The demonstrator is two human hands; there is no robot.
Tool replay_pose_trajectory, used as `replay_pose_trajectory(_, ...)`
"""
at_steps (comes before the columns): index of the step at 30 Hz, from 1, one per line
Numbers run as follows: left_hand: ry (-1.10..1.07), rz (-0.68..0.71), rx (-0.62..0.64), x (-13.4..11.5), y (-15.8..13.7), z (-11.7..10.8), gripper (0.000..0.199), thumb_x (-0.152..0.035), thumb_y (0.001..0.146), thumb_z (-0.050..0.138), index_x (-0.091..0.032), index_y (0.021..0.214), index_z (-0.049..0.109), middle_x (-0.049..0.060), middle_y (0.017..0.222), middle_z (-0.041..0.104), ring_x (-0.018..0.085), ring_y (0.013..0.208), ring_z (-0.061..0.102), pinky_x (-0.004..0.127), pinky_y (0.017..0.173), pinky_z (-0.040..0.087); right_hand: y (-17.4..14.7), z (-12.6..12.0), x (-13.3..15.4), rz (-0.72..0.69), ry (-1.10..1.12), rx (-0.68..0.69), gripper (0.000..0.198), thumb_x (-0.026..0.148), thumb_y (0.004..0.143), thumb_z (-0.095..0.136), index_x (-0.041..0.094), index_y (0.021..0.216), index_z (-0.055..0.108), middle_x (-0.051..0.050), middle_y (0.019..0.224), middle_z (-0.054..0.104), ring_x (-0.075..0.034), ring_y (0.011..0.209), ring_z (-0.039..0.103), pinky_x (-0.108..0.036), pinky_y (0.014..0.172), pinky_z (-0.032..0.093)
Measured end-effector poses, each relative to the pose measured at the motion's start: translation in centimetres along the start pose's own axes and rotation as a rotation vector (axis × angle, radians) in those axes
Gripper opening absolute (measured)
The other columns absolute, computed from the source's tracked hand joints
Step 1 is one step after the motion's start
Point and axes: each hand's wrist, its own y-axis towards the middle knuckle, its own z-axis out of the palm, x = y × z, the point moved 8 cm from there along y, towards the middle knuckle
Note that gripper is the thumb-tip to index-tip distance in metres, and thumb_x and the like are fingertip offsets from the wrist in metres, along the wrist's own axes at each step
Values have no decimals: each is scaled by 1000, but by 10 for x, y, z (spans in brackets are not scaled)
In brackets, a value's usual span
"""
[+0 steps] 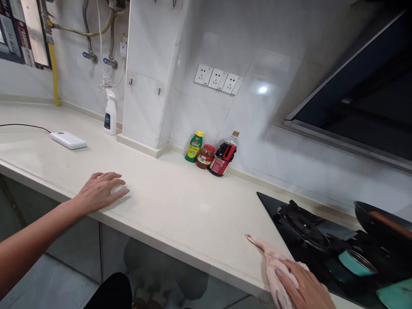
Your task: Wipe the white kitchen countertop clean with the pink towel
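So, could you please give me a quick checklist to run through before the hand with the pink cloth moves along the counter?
1. Right hand on the pink cloth: ok, palm presses it flat at the counter edge.
2. Left hand out of the way: ok, it rests flat on the countertop, far to the side.
3. Three condiment bottles clear of the cloth: ok, they stand against the back wall.
4. Hob off: cannot tell, no flame shows on the near burner.
5. White power bank and its cable safe: ok, far along the counter.
6. Spray bottle upright: ok.
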Motion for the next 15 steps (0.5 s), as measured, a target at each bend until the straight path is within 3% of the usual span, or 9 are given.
replay_pose_trajectory(5, -40, -40, 66, 12, -2, 13, 59, -74, 92, 42, -29, 115, 73, 10, 135, 67, 33, 131, 55, 49, 111, 35, 54, -2, -8, 249, 182, 52, 60, 69, 91, 28, 38, 131, 59, 0, 145, 57, -34, 137, 46, -60, 108, 41)
replay_pose_trajectory(10, -122, -69, 79, 15, -5, 16, 62, -72, 95, 41, -26, 122, 73, 10, 140, 64, 33, 131, 56, 47, 110, 36, 127, 0, 5, 340, 163, 159, 75, 70, 89, 20, 31, 148, 44, -5, 158, 41, -35, 144, 37, -63, 115, 29)
replay_pose_trajectory(13, -132, -77, 57, 12, -6, 11, 63, -72, 96, 40, -25, 121, 73, 9, 140, 64, 32, 130, 57, 46, 109, 38, 172, -5, 34, 354, 128, 224, 71, 60, 95, 17, 27, 155, 38, -10, 161, 37, -39, 145, 35, -67, 114, 27)
replay_pose_trajectory(15, -149, -82, 42, 10, -6, 8, 63, -72, 96, 39, -25, 121, 74, 9, 138, 65, 32, 128, 59, 44, 108, 39, 199, -9, 72, 297, 136, 233, 67, 54, 98, 17, 26, 157, 36, -12, 161, 35, -39, 147, 32, -68, 114, 26)
